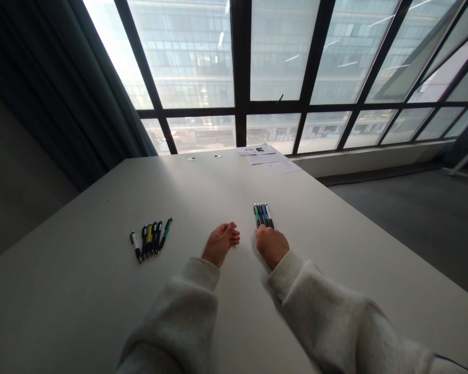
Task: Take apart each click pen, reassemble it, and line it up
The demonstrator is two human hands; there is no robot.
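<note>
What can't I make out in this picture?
Head view, all four:
1. The lower ends of the right-side pens: hidden by the right hand.
2. Whether that hand's fingers grip them: the back of the hand is in the way.
3. Print on the papers: too small to read.
4. Left sleeve: cut off by the bottom edge.

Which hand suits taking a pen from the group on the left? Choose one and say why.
Left, probably: the left hand looks empty and is nearer those pens, while the right hand is at the other pens, covering their near ends.
</note>
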